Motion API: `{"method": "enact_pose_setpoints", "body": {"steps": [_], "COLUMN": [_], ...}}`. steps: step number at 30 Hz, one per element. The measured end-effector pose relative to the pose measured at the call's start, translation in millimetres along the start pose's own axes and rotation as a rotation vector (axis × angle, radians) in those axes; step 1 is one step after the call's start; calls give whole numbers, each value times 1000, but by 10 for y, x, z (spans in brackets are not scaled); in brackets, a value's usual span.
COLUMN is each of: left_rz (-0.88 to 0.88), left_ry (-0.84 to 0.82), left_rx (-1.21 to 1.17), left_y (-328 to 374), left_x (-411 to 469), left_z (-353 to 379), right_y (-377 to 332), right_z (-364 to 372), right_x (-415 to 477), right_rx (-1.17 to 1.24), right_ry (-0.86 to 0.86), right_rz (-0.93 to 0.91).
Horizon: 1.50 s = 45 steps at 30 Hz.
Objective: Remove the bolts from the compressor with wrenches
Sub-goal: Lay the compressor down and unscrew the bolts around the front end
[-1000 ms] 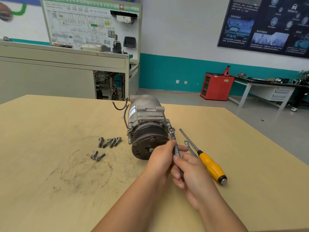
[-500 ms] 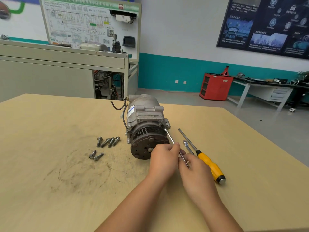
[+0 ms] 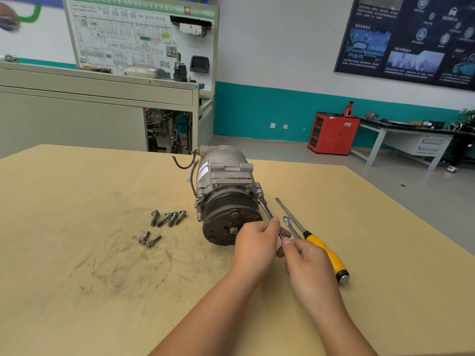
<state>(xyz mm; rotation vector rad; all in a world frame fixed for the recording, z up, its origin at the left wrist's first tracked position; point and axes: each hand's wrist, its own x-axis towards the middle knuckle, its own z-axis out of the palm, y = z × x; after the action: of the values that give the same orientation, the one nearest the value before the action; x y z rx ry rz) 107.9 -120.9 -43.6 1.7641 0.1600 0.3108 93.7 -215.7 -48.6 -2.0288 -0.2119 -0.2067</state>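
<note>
1. Six bolts lie on the table [image 3: 77, 291] at the compressor's [image 3: 226, 186] 9 o'clock. Four [image 3: 168, 218] are in a row and two [image 3: 149, 239] lie nearer the person, toward 8 o'clock.
2. At its 4 o'clock lies a screwdriver [image 3: 325, 250] with a yellow handle, its tip pointing to 11 o'clock. A spare wrench [image 3: 290, 224] lies just beside the shaft, its near end hidden behind the right hand [image 3: 308, 263].
3. The left hand [image 3: 257, 242] covers the near right edge of the pulley [image 3: 226, 224].
4. The compressor lies on its side mid-table. Its long axis runs from 12 to 6 o'clock, with the pulley face toward the person. Black wires [image 3: 183, 165] curl out at its 10 o'clock.
5. The wrench [image 3: 266, 209] has its head at a bolt [image 3: 260, 195] on the right mounting ear, at the pulley's 2 o'clock, and slants down toward 5 o'clock. The left hand pinches its shaft, and the right hand's curled fingers grasp its near end.
6. The table is pale wood with dark scuffs at 7 o'clock.
7. In the room, a grey bench [image 3: 90, 98] with a wiring board [image 3: 133, 34] stands at 11 o'clock and a red cabinet [image 3: 332, 133] at 1 o'clock. A worktable [image 3: 411, 140] stands at 2 o'clock under a dark poster [image 3: 411, 39].
</note>
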Motion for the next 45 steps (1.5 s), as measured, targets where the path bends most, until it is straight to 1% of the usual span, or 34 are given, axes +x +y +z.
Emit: {"method": "enact_pose_setpoints", "body": {"steps": [7, 10, 12, 15, 18, 20, 21, 22, 23, 26, 28, 30, 31, 33, 35, 39, 41, 45], "left_rz": [-10, 3, 5, 18, 22, 16, 13, 12, 11, -11, -27, -42, -49, -66, -96, -215, -234, -170], "left_ry": [-32, -22, 13, 81, 87, 79, 75, 70, 64, 27, 8, 18, 23, 24, 12, -52, -44, 21], "left_rx": [-19, -1, 15, 51, 34, 9, -6, -18, -30, -99, -133, -172, -193, -226, -273, -369, -341, -219], "left_y": [31, 33, 23, 11, 35, 39, 40, 43, 47, 59, 66, 66, 67, 66, 73, 76, 74, 44], "left_x": [-2, 1, 13, 46, 47, 55, 57, 57, 56, 38, 26, 18, 14, 4, -10, -26, -30, -7], "left_z": [-3, 9, 12, 16, 29, 35, 38, 38, 37, 18, 10, -1, -8, -21, -36, -68, -64, -42], "right_y": [26, 27, 5, -57, -102, -151, -179, -199, -216, -241, -261, -294, -303, -296, -268, -172, -127, -60], "right_z": [-48, -75, -99, -132, -138, -129, -128, -129, -133, -146, -165, -163, -156, -123, -70, 22, 51, 47], "right_x": [36, 38, 33, 11, -19, -52, -72, -85, -90, -59, -64, -88, -99, -110, -113, -131, -136, -125], "right_rx": [-7, -2, -22, -92, -278, -435, -471, -455, -372, 66, 323, 555, 635, 670, 588, 289, 171, -71], "right_ry": [25, 42, 60, 109, 174, 159, 138, 115, 94, 18, -65, -150, -182, -215, -207, -147, -113, -28], "right_rz": [-19, -22, -42, -96, -194, -213, -200, -173, -128, 97, 245, 338, 358, 355, 310, 166, 106, -11]}}
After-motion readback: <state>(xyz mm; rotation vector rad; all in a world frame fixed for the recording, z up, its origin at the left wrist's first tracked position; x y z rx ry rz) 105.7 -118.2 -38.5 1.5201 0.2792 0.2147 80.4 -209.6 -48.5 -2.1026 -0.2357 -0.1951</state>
